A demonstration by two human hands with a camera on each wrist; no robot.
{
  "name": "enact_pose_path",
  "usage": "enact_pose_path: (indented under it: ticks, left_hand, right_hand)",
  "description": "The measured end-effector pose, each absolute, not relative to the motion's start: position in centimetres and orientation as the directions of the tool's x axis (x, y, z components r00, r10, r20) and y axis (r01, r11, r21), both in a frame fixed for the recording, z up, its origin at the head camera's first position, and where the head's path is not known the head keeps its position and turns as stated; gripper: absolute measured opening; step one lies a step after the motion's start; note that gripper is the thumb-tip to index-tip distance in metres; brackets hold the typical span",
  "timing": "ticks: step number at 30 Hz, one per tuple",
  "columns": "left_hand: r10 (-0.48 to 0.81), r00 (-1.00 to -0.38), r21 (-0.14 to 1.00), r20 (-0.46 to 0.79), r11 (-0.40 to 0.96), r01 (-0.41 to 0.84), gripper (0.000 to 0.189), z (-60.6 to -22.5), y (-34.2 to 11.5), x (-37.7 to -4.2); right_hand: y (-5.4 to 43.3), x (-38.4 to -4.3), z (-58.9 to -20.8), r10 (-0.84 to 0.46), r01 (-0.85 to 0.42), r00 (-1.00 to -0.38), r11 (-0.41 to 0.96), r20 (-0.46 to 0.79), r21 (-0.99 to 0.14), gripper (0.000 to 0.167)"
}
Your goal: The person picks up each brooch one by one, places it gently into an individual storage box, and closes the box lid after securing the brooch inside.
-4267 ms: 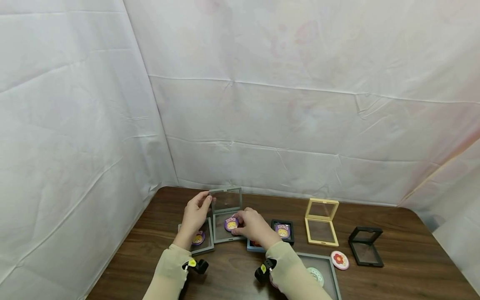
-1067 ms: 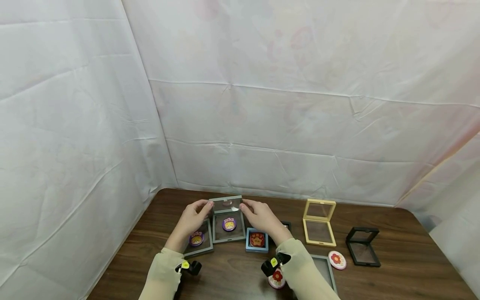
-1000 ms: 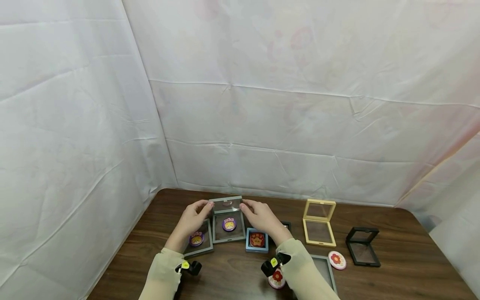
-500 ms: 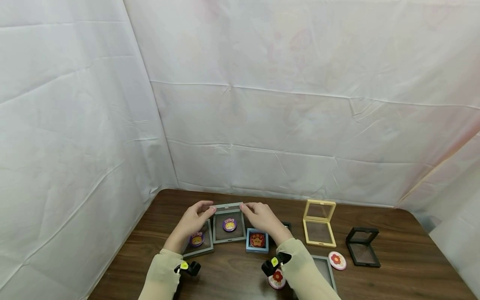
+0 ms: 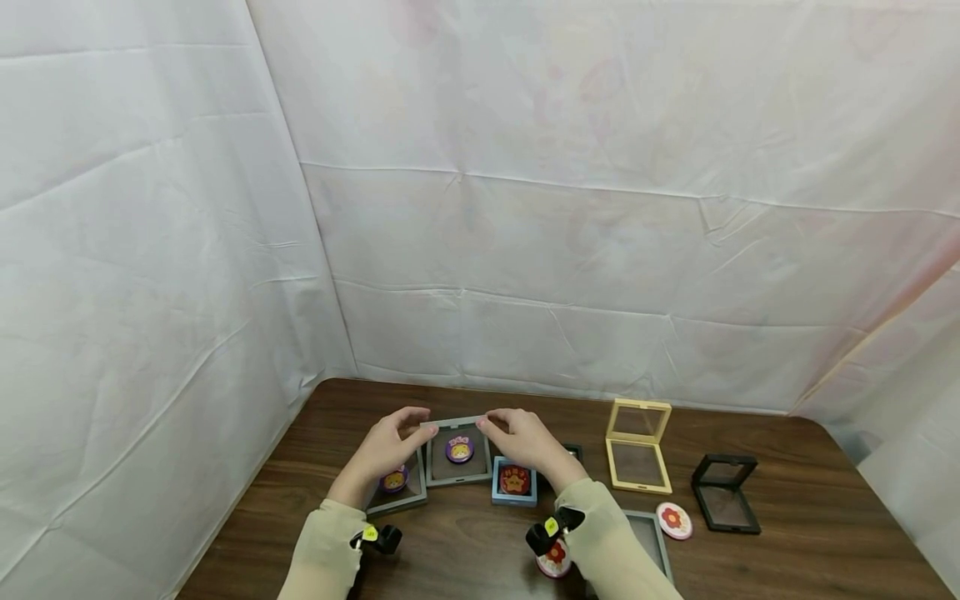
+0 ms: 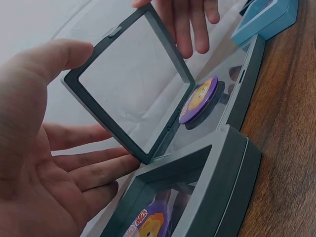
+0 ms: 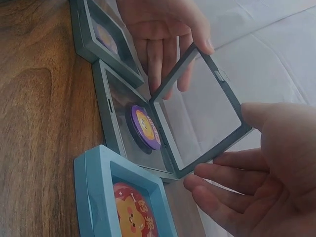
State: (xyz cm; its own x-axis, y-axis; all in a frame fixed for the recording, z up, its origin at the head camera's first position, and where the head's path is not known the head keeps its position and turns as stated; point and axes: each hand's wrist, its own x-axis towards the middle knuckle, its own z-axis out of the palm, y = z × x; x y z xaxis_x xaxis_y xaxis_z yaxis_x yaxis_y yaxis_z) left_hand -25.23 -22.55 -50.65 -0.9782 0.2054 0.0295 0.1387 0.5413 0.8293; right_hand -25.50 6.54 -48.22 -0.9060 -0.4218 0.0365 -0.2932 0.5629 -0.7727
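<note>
A grey square display frame (image 5: 459, 481) lies at the back of the table with its clear-windowed lid (image 6: 170, 47) tilted up over the base. My left hand (image 5: 386, 446) holds the lid's left side, thumb on its free edge and fingers along the side. At the opposite side, my right hand (image 5: 525, 437) holds it likewise, thumb at the corner (image 7: 247, 112). Inside, on the clear film, sits a round purple badge (image 7: 144, 127) with a yellow animal face. Beneath my left hand is a second grey frame (image 6: 197, 190) with a similar badge, partly hidden.
A blue frame (image 5: 514, 498) with a red badge stands to the right, a black one mostly hidden behind my right wrist. Farther right are an opened yellow frame (image 5: 641, 487), an opened black frame (image 5: 731, 528), flower badges (image 5: 675, 520) and a large grey frame (image 5: 660, 542).
My right hand has let go of the purple badge in the frame and moved to the lid's right side. Both hands have since brought the lid down from upright toward the base.
</note>
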Motion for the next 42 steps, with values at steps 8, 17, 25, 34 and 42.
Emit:
enact_pose_path:
  ticks: [8, 17, 25, 34, 42]
  left_hand:
    - [0.234, -0.972, 0.834, 0.029, 0.53, 0.152, 0.059, -50.8, -22.7, -24.9]
    - [0.287, -0.957, 0.838, 0.033, 0.514, 0.183, 0.066, -50.9, -23.3, -24.7]
    - [0.31, -0.95, 0.823, 0.031, 0.532, 0.201, 0.071, -50.9, -23.5, -24.6]
    - [0.37, -0.928, 0.817, 0.047, 0.52, 0.249, 0.082, -51.0, -23.5, -24.7]
    - [0.371, -0.927, 0.784, 0.057, 0.558, 0.271, 0.087, -51.3, -23.5, -24.9]
  right_hand:
    - [6.7, -25.3, -48.5, -0.425, -0.297, -0.905, 0.571, 0.034, -0.766, 0.06]
    - [7.0, -25.0, -49.0, -0.453, -0.316, -0.891, 0.58, 0.025, -0.751, 0.061]
    - [7.4, -24.9, -49.7, -0.5, -0.352, -0.865, 0.566, 0.029, -0.746, 0.057]
    - [7.7, -24.8, -50.3, -0.494, -0.357, -0.869, 0.589, 0.026, -0.726, 0.061]
    - [7.5, -25.0, -51.3, -0.507, -0.407, -0.861, 0.629, 0.048, -0.663, 0.064]
